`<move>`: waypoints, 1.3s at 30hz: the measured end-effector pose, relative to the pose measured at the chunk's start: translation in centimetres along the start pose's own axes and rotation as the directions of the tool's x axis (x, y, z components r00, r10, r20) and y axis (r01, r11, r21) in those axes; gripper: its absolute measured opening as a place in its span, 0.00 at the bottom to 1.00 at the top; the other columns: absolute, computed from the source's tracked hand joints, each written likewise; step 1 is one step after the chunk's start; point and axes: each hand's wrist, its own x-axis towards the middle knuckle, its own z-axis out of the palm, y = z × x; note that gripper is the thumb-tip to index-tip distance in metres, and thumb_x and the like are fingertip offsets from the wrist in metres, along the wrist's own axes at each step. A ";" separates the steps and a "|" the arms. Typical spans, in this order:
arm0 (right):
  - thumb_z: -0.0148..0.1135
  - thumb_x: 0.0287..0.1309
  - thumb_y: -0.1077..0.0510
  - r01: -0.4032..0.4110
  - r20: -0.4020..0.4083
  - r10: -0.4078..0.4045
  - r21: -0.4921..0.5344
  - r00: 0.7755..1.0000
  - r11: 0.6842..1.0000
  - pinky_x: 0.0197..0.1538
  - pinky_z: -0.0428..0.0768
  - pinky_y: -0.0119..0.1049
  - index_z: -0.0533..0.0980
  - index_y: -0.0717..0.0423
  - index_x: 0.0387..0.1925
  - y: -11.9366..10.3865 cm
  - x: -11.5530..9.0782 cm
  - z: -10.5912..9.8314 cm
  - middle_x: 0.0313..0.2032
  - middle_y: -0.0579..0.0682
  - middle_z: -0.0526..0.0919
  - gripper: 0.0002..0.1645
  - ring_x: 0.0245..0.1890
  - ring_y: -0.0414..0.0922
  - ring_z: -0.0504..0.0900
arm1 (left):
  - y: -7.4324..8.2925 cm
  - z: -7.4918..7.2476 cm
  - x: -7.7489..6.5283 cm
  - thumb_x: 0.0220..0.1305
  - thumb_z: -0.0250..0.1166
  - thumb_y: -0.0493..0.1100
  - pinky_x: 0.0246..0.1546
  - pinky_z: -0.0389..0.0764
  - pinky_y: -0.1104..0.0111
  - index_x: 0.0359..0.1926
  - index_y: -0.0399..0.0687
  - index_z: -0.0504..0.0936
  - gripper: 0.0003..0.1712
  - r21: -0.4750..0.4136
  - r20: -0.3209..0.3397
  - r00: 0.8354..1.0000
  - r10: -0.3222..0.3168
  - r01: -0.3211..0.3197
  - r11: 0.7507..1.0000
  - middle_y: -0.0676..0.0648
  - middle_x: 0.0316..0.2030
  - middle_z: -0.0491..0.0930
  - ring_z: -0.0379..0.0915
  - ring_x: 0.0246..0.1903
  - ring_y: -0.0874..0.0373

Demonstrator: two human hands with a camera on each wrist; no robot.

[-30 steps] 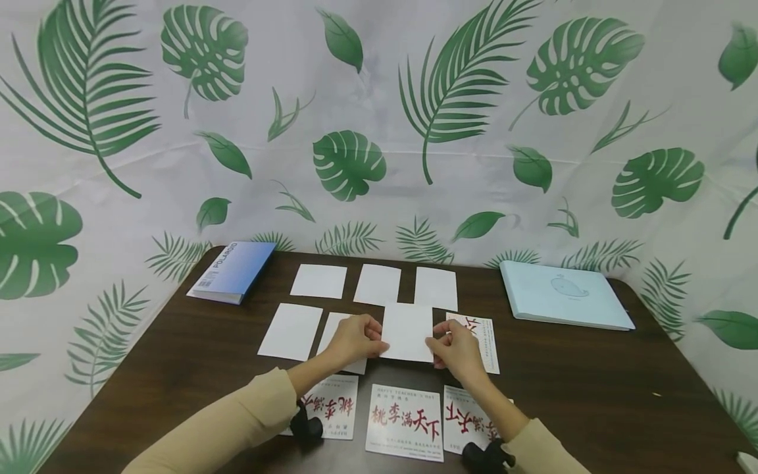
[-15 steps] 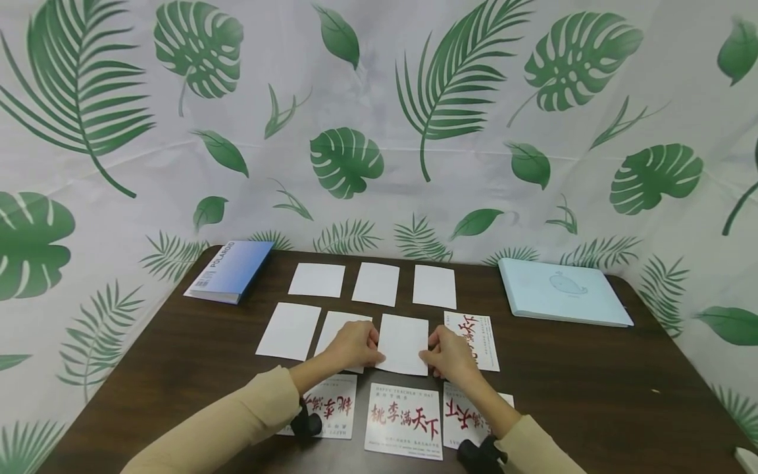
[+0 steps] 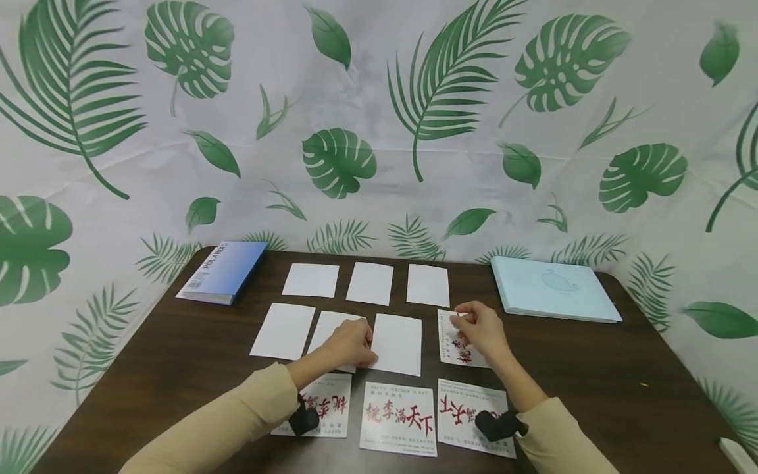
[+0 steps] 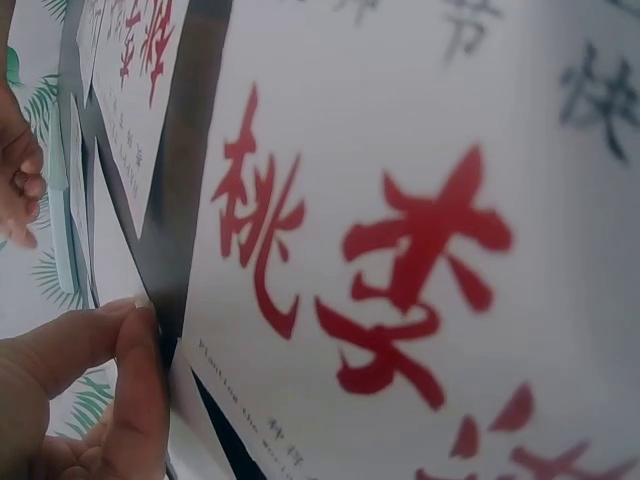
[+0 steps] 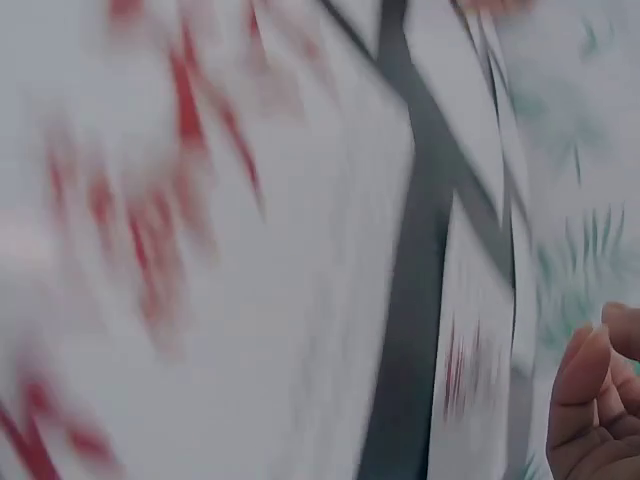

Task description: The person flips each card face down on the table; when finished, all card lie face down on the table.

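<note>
My left hand (image 3: 349, 342) pinches the left edge of a blank white card (image 3: 399, 345) lying in the middle row. In the left wrist view, thumb and forefinger (image 4: 125, 335) meet at that card's edge. My right hand (image 3: 481, 329) is over a white card with red lettering (image 3: 453, 339), just right of the blank one. Seen in the right wrist view, its fingers (image 5: 580, 375) are loosely bent with nothing between them. Closer to me lie more red-lettered cards, including a middle one (image 3: 398, 421) and a right one (image 3: 474, 411) partly under the wrist camera.
Blank cards (image 3: 310, 280) form a back row on the dark wooden table (image 3: 568, 375). Another blank card (image 3: 282, 331) is at the middle row's left end. A blue POLAROID album (image 3: 227, 270) is at back left, a pale blue whale album (image 3: 556, 289) at back right.
Both hands lower the blank card onto the table. The right hand then leaves its edge and shifts right over the printed card, whose lettering now sits turned; the left hand stays at the blank card.
</note>
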 end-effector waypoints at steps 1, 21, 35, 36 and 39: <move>0.61 0.58 0.63 -0.014 -0.020 0.014 -0.002 1.000 1.000 0.22 0.78 0.30 0.73 0.68 0.45 0.5 0.4 -0.6 0.25 0.52 0.76 0.15 0.19 0.41 0.76 | 0.0 0.0 0.0 0.45 0.73 0.33 0.19 0.73 0.77 0.31 0.35 0.76 0.14 -0.001 0.002 1.000 -0.005 0.005 1.000 0.51 0.15 0.77 0.72 0.14 0.65; 0.66 0.50 0.66 -0.067 0.037 0.078 -0.245 0.996 0.967 0.19 0.76 0.29 0.67 0.71 0.43 3.8 3.1 -3.0 0.22 0.52 0.71 0.21 0.16 0.40 0.73 | 1.2 -0.2 2.2 0.53 0.68 0.33 0.22 0.82 0.73 0.40 0.30 0.75 0.14 -0.326 0.021 0.998 -0.054 0.058 0.944 0.45 0.25 0.77 0.79 0.20 0.60; 0.63 0.50 0.72 -0.004 0.019 0.007 -0.174 1.000 0.985 0.23 0.81 0.32 0.63 0.64 0.35 4.3 3.1 -3.2 0.25 0.52 0.67 0.17 0.20 0.42 0.73 | 4.4 2.3 6.5 0.56 0.66 0.32 0.31 0.83 0.71 0.47 0.29 0.75 0.17 -0.558 0.016 0.997 -0.080 0.076 0.827 0.41 0.34 0.79 0.78 0.28 0.61; 0.63 0.50 0.72 0.006 0.014 -0.004 -0.174 1.000 0.985 0.23 0.81 0.32 0.63 0.64 0.34 4.4 3.1 -3.2 0.25 0.52 0.67 0.16 0.20 0.42 0.73 | 4.6 2.6 6.8 0.56 0.66 0.31 0.31 0.83 0.71 0.47 0.29 0.75 0.18 -0.561 0.015 0.997 -0.081 0.075 0.824 0.41 0.35 0.79 0.78 0.28 0.61; 0.63 0.51 0.71 0.030 0.006 -0.029 -0.172 1.000 0.985 0.23 0.80 0.31 0.65 0.64 0.34 4.7 2.9 -3.5 0.25 0.53 0.69 0.15 0.22 0.42 0.72 | 5.4 3.2 7.5 0.55 0.66 0.31 0.32 0.83 0.71 0.47 0.29 0.75 0.18 -0.567 0.009 0.996 -0.089 0.078 0.820 0.40 0.36 0.79 0.77 0.28 0.61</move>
